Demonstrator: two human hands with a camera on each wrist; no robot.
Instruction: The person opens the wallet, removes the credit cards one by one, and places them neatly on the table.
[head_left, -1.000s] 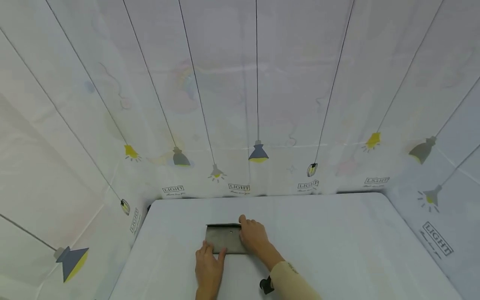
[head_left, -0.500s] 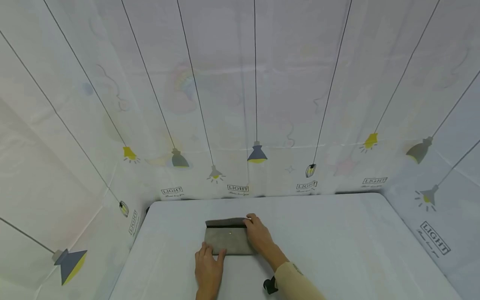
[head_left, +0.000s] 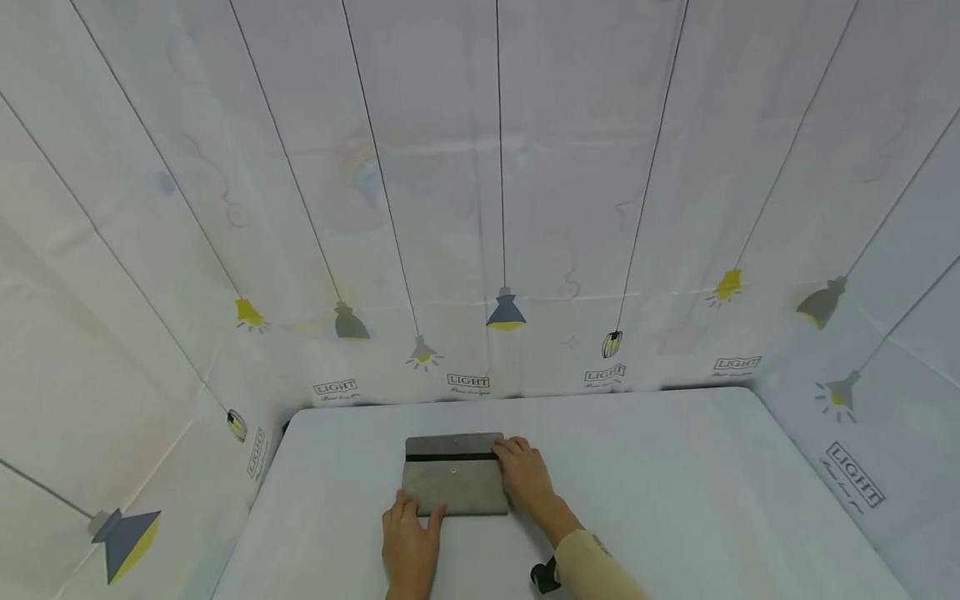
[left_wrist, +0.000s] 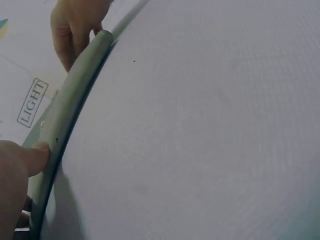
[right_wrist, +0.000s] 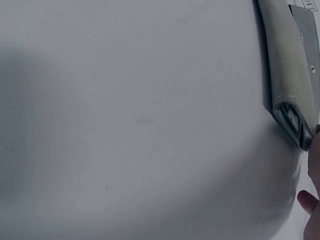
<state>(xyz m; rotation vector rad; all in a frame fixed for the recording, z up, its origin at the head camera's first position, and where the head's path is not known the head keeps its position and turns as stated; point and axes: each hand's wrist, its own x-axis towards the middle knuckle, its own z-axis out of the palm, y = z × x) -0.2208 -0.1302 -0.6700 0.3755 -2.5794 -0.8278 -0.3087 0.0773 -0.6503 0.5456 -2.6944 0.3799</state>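
A grey-green pouch (head_left: pixel 454 490) with a small metal snap lies on the white table, its flap (head_left: pixel 450 445) laid back beyond a dark strip along the opening. At the lower left corner, my left hand (head_left: pixel 411 542) grips the pouch, the thumb on its front. In the left wrist view that thumb presses the near side of the pouch (left_wrist: pixel 70 100), with fingers partly hidden behind. My right hand (head_left: pixel 525 475) holds the flap's right corner with its fingertips; its thumb is hidden in the head view. The right wrist view shows the folded end of the pouch (right_wrist: pixel 287 65).
The white table (head_left: pixel 660 500) has rounded far corners and stretches out to the right. Wall sheets printed with hanging lamps (head_left: pixel 506 310) and LIGHT labels stand close behind and at both sides. A black wrist-worn device (head_left: pixel 545 575) sits by the right sleeve (head_left: pixel 600 571).
The flap has swung up and away from the body, exposing the dark strip and the flap's inner side. My right hand has shifted slightly rightward with it; my left hand keeps its place on the pouch.
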